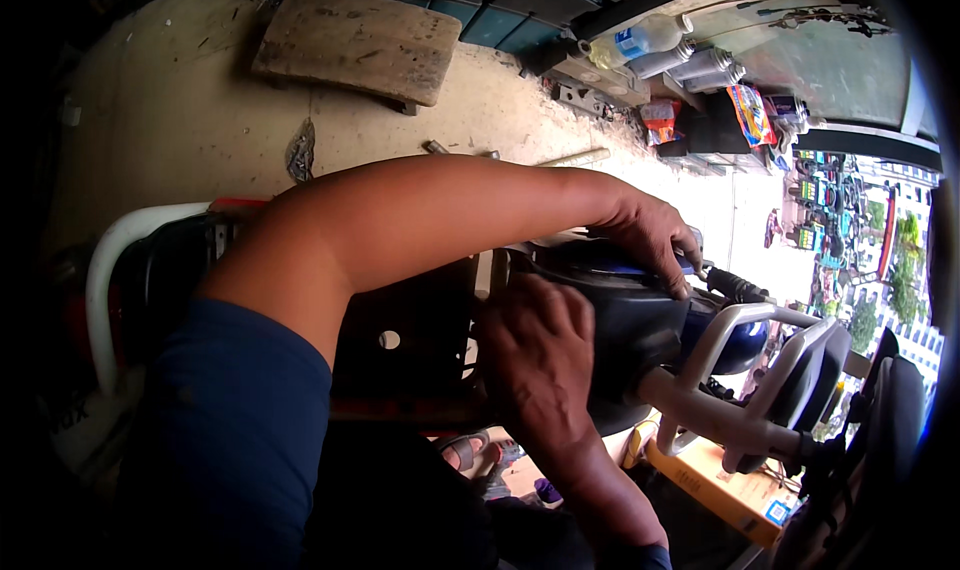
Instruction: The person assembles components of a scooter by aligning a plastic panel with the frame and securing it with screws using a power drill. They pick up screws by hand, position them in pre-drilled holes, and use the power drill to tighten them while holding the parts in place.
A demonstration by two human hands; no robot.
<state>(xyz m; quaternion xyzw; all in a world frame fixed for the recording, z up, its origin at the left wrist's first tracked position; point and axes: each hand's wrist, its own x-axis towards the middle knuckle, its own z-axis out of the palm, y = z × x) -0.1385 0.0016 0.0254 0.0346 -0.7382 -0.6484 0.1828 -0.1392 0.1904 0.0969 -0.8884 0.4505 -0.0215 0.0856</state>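
My left arm reaches across the vehicle, and my left hand (655, 238) lies over the dark blue body panel (590, 260) of a scooter or small motorbike. Its fingers bend over the panel's edge and grip it. Nearer to me, my right hand (535, 350) is curled into a fist beside the black plastic cover (630, 340). Its fingertips are hidden, so what it holds, if anything, cannot be made out. Left of the fist is a dark open bay (400, 370) with a round hole. A pale tubular frame (690, 395) joins the body on the right.
A low wooden stool (360, 45) stands on the floor at the far left. Bottles and spray cans (690, 65) line a shelf at the far right, near colourful packets (750, 115). A cardboard box (725, 485) lies below the pale frame. A white curved rail (105, 290) bounds the left end.
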